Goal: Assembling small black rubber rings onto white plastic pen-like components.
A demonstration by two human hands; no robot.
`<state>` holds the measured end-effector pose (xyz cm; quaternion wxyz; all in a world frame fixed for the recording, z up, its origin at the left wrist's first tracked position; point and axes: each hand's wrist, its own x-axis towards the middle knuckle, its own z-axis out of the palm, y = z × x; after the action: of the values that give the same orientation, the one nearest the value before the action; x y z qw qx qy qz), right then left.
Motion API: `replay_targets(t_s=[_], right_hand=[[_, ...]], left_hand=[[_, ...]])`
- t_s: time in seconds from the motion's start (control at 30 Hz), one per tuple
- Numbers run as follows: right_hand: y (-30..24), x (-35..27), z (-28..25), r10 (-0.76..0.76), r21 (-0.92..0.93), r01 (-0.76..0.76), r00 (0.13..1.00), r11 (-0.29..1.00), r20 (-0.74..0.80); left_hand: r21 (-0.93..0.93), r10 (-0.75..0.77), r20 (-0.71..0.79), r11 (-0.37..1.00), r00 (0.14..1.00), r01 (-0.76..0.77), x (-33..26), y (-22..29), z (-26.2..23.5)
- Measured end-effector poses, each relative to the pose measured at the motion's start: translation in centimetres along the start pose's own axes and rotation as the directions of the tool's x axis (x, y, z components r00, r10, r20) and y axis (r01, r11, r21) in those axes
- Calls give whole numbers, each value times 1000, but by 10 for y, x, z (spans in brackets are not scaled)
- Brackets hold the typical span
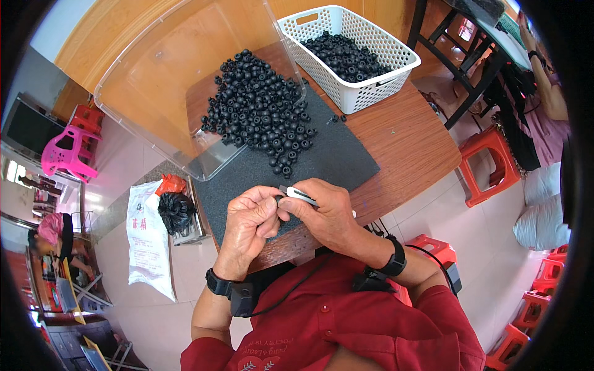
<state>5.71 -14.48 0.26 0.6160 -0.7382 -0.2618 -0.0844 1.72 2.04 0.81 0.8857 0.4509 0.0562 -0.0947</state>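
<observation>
Close together over the near edge of a dark grey mat (pixel 346 162), my two hands work at one spot. Pinched in the fingers of my left hand (pixel 247 219) is a small black ring-shaped piece (pixel 279 199), mostly hidden by the fingertips. My right hand (pixel 325 210) is closed round a white-handled utility knife (pixel 301 196), its blade end at the black piece. Beyond the hands, a heap of round black pieces with holes (pixel 263 111) spills from a clear plastic bin (pixel 133 141) tipped toward me.
A white perforated basket (pixel 362 93) of similar black pieces stands at the back right of the wooden table (pixel 402 145). Red stools (pixel 489 167) are to the right, where another person (pixel 547 117) sits. A white sack (pixel 148 241) and black bag (pixel 176 213) lie left.
</observation>
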Motion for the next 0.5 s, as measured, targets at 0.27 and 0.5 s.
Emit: replay_targets(t_s=[0.27, 0.5], right_hand=[[-3, 3, -3, -18, 12, 17, 1000, 1000, 6], [-2, 1, -7, -17, 15, 16, 999, 1000, 34]], left_hand=[[-53, -7, 28, 999, 1000, 9, -1, -1, 6], [-88, 53, 19, 995, 998, -51, -2, -4, 4]])
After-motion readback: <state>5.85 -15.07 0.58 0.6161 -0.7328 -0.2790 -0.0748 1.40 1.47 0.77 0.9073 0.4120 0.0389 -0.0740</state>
